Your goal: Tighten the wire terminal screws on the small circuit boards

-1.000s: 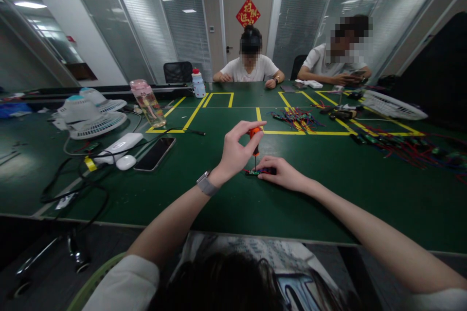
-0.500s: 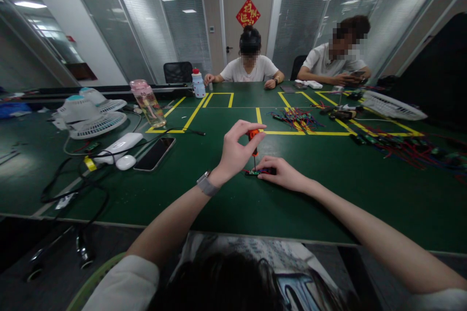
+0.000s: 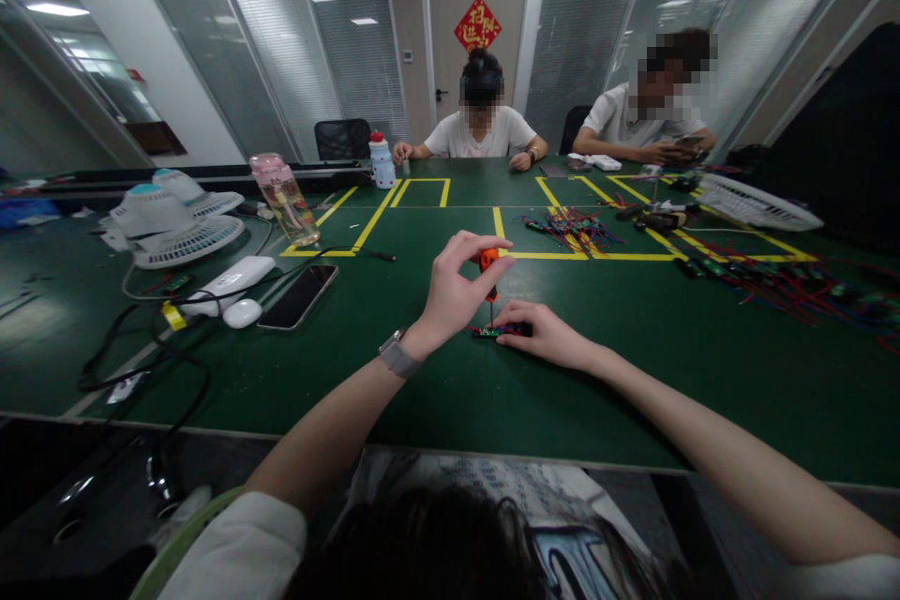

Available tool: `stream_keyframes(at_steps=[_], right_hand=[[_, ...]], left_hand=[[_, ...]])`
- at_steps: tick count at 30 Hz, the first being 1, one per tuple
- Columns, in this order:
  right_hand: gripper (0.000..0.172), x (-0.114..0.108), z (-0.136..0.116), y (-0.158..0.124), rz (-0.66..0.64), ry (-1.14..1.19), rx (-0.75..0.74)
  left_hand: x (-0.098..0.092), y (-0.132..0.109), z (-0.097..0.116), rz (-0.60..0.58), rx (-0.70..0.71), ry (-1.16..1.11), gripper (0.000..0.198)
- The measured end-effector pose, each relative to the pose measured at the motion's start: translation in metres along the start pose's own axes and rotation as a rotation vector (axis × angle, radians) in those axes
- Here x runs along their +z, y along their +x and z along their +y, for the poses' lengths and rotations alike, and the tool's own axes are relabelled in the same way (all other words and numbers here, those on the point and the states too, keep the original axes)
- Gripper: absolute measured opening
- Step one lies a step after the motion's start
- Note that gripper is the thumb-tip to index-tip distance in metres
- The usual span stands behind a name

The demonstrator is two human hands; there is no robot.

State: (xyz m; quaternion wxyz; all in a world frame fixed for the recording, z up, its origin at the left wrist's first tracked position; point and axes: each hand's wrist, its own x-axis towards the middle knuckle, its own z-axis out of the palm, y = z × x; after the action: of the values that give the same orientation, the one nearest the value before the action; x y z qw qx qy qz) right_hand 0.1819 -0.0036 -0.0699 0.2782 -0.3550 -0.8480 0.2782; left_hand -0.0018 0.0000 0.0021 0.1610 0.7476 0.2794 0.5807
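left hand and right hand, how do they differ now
The left hand is raised, its fingers around the screwdriver; the right hand is low at the table, on the circuit board. The left hand has a watch at its wrist; the right hand has none. Both are bare and close together.

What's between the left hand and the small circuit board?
Head view: an upright screwdriver. Its orange-and-black handle is at the left hand; its thin shaft points down at the circuit board.
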Motion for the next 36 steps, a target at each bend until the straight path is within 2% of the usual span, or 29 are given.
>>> stream_keyframes(at_steps=[3,7,10,15,17,20,23,29,36], right_hand=[[0.019,0.0003,0.0003,0.0,0.0,-0.001,0.001],[0.02,0.0007,0.0009,0.0,0.002,0.006,-0.001],[0.019,0.0009,0.0011,-0.0001,0.006,0.004,0.004],[0.018,0.0011,0.0013,-0.0003,0.007,0.012,0.005],[0.019,0.0011,0.0014,-0.0002,0.007,0.015,0.004],[0.019,0.0011,0.0017,0.0,0.01,0.012,0.001],[0.019,0.0011,0.0019,0.0002,0.014,0.015,-0.004],[0.018,0.0009,0.0013,0.0003,0.011,0.008,0.005],[0.019,0.0007,0.001,0.0001,0.01,0.016,0.002]], left_hand=[[-0.0005,0.0002,0.0001,-0.026,-0.016,-0.005,0.016],[0.0006,-0.0011,-0.0007,-0.07,-0.046,-0.138,0.03],[0.0021,-0.002,0.0002,-0.03,-0.045,-0.178,0.026],[0.0011,-0.0003,0.0016,0.047,0.003,-0.021,0.011],[0.0,0.0003,0.0002,0.026,-0.017,-0.034,0.013],[-0.0002,-0.0001,-0.0029,-0.049,-0.047,-0.144,0.028],[0.0013,-0.001,-0.0042,-0.081,-0.065,-0.239,0.031],[0.0012,0.0,-0.0009,-0.012,0.011,-0.061,0.018],[-0.0008,0.0,-0.0008,-0.103,-0.023,-0.166,0.031]])
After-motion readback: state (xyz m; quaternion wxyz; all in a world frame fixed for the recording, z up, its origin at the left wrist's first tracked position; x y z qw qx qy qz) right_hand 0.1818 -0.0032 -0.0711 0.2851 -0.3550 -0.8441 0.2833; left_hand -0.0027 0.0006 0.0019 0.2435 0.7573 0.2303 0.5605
